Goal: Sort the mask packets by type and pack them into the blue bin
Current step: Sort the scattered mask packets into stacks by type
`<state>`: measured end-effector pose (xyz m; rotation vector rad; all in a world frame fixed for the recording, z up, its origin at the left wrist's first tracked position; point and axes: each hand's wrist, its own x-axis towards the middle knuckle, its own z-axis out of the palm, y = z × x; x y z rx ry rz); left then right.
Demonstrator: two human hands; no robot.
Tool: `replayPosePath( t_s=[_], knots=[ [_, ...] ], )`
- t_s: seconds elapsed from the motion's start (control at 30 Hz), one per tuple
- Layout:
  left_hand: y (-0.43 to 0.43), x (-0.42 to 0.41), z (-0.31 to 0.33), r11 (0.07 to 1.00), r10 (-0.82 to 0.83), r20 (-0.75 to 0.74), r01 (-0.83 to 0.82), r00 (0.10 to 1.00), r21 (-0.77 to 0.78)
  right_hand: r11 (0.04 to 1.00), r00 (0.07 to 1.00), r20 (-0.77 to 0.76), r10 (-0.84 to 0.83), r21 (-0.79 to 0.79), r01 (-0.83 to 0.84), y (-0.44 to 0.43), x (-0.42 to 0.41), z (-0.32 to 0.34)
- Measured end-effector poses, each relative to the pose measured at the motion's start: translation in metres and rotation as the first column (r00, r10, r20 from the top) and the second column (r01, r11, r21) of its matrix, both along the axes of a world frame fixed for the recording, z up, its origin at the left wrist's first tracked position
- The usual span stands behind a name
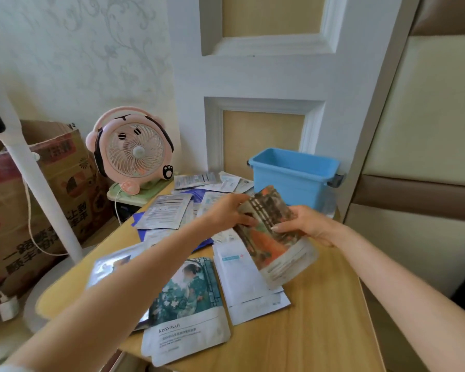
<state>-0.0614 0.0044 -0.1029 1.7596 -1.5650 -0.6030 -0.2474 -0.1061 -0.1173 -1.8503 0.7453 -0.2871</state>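
Both hands hold a stack of orange-and-brown picture mask packets (275, 242) tilted above the wooden table (322, 318). My left hand (226, 213) grips the stack's upper left edge and my right hand (306, 224) grips its right side. The blue bin (293, 178) stands just behind the stack at the table's far edge, and looks empty from here. A teal picture packet (188, 307) lies flat near the front. A plain white packet (242, 280) lies beside it, partly under the stack. Several silver and white packets (164, 210) are scattered further back.
A pink desk fan (132, 151) stands at the back left on a green base. A cardboard box (38, 194) and a white lamp pole (38, 183) stand left of the table. A white panelled door (266, 84) rises behind the bin.
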Motion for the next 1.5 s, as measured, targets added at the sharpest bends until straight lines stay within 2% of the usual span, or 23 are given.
replayPosePath(
  t_s=[0.1, 0.13, 0.2, 0.27, 0.3, 0.37, 0.4, 0.43, 0.47, 0.57, 0.7, 0.77, 0.83, 0.9, 0.97, 1.0, 1.03, 1.1, 1.2, 1.3, 1.4, 1.5],
  knots=[
    [-0.009, 0.017, -0.020, 0.992, 0.110, -0.098, -0.103, 0.989, 0.077, 0.974, 0.971, -0.073, -0.226, -0.015, 0.225, -0.021, -0.015, -0.009],
    [-0.009, 0.028, -0.026, 0.981, 0.174, -0.048, -0.169, 0.984, 0.097, 0.964, 0.952, -0.155, -0.263, -0.068, 0.255, -0.028, -0.022, -0.012],
    [-0.008, 0.049, -0.039, 0.958, 0.264, 0.215, -0.282, 0.940, 0.057, 0.962, 0.900, -0.342, -0.270, -0.136, 0.237, -0.032, -0.029, -0.023],
    [-0.011, 0.057, -0.048, 0.970, 0.228, 0.419, -0.243, 0.879, -0.019, 0.971, 0.848, -0.474, -0.237, -0.141, 0.193, -0.024, -0.025, -0.037],
    [-0.014, 0.056, -0.052, 0.979, 0.193, 0.470, -0.198, 0.862, -0.038, 0.969, 0.804, -0.547, -0.233, -0.196, 0.148, -0.018, -0.021, -0.041],
    [-0.025, 0.049, -0.060, 0.990, 0.136, 0.542, -0.136, 0.830, -0.040, 0.895, 0.675, -0.664, -0.323, -0.447, -0.011, -0.008, -0.013, -0.042],
    [-0.032, 0.046, -0.065, 0.991, 0.130, 0.570, -0.129, 0.811, -0.042, 0.814, 0.650, -0.643, -0.405, -0.577, -0.063, -0.006, -0.011, -0.042],
    [-0.039, 0.042, -0.069, 0.989, 0.137, 0.593, -0.141, 0.794, -0.040, 0.744, 0.663, -0.590, -0.461, -0.665, -0.075, -0.008, -0.009, -0.042],
    [-0.047, 0.041, -0.073, 0.987, 0.149, 0.612, -0.157, 0.777, -0.041, 0.716, 0.706, -0.526, -0.474, -0.697, -0.039, -0.012, -0.007, -0.042],
    [-0.073, 0.038, -0.079, 0.988, 0.144, 0.699, -0.140, 0.700, -0.064, 0.727, 0.819, -0.385, -0.425, -0.685, 0.055, -0.021, -0.002, -0.041],
    [-0.100, 0.025, -0.085, 0.999, 0.032, 0.843, -0.003, 0.536, -0.036, 0.703, 0.880, -0.282, -0.383, -0.706, 0.080, -0.028, 0.004, -0.048],
    [-0.107, 0.020, -0.089, 0.997, 0.044, 0.861, 0.028, 0.506, -0.067, 0.706, 0.905, -0.207, -0.371, -0.696, 0.130, -0.032, 0.008, -0.050],
    [-0.107, 0.020, -0.082, 0.992, 0.102, 0.779, -0.011, 0.619, -0.122, 0.745, 0.927, -0.084, -0.366, -0.623, 0.238, -0.037, 0.010, -0.050],
    [-0.098, 0.021, -0.064, 0.996, 0.093, 0.631, -0.077, 0.770, -0.053, 0.791, 0.924, 0.039, -0.381, -0.503, 0.348, -0.041, 0.010, -0.048],
    [-0.081, 0.022, -0.046, 0.995, 0.037, 0.314, -0.065, 0.949, 0.080, 0.842, 0.901, 0.129, -0.415, -0.321, 0.433, -0.045, 0.013, -0.046],
    [-0.072, 0.022, -0.039, 0.995, 0.020, 0.123, -0.032, 0.992, 0.091, 0.869, 0.892, 0.162, -0.422, -0.209, 0.449, -0.045, 0.016, -0.046],
    [-0.063, 0.020, -0.034, 0.998, 0.010, -0.041, -0.007, 0.999, 0.064, 0.891, 0.888, 0.188, -0.419, -0.103, 0.442, -0.044, 0.021, -0.045],
    [-0.052, 0.016, -0.028, 0.999, 0.021, -0.274, -0.033, 0.962, -0.041, 0.910, 0.884, 0.220, -0.412, 0.048, 0.412, -0.040, 0.032, -0.045],
    [-0.044, 0.011, -0.018, 0.961, 0.135, -0.496, -0.235, 0.857, -0.144, 0.899, 0.850, 0.298, -0.434, 0.203, 0.388, -0.032, 0.046, -0.039],
    [-0.041, 0.019, -0.008, 0.932, 0.134, -0.695, -0.328, 0.706, -0.154, 0.913, 0.836, 0.371, -0.404, 0.213, 0.347, -0.025, 0.051, -0.026],
    [-0.033, 0.025, -0.002, 0.944, 0.069, -0.771, -0.290, 0.634, -0.154, 0.933, 0.834, 0.421, -0.356, 0.200, 0.298, -0.019, 0.049, -0.008],
    [-0.024, 0.022, -0.002, 0.966, 0.010, -0.754, -0.201, 0.656, -0.162, 0.947, 0.833, 0.464, -0.300, 0.247, 0.204, -0.012, 0.042, 0.006]
  ],
)
